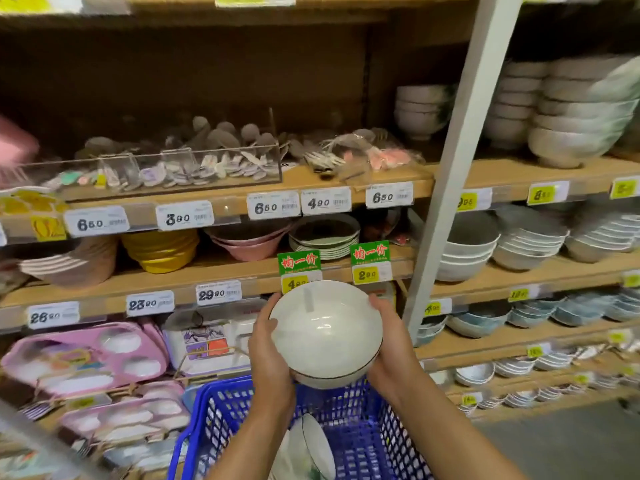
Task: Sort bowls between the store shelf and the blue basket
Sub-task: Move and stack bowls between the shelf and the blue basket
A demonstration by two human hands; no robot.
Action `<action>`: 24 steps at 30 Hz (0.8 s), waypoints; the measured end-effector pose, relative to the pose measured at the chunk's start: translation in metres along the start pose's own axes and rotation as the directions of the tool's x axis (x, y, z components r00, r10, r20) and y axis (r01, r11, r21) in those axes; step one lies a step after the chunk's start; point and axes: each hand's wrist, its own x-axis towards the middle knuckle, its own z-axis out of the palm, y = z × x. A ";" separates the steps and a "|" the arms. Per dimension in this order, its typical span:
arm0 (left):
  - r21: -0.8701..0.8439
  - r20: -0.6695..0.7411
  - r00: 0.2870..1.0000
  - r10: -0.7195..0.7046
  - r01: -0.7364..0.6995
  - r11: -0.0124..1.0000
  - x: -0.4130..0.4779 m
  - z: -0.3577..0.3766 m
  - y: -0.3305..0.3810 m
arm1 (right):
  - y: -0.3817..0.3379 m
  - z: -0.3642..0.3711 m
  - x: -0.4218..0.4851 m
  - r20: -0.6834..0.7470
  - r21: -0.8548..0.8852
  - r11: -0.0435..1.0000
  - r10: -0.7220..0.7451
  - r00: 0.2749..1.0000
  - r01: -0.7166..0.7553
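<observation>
Both hands grip one white bowl (325,337) with a thin dark rim line, the left hand (268,355) on its left side and the right hand (389,344) on its right, fingers (379,303) curled round its edges. The bowl hangs above the far end of the blue basket (221,410), near the store shelf (221,268). A second bowl (313,445) lies tilted inside the basket.
</observation>
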 end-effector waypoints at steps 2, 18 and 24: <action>-0.063 0.056 0.998 0.033 -0.029 0.998 -0.007 0.013 0.009 | -0.012 0.001 -0.011 -0.014 -0.006 0.998 -0.055 0.998 0.055; -0.126 0.224 0.974 0.035 -0.006 0.992 -0.077 0.169 0.003 | -0.138 -0.098 -0.067 -0.090 -0.078 0.934 -0.355 0.930 0.349; -0.121 0.232 0.973 -0.013 0.042 0.992 -0.103 0.244 -0.022 | -0.200 -0.156 -0.083 -0.068 -0.122 0.921 -0.380 0.922 0.370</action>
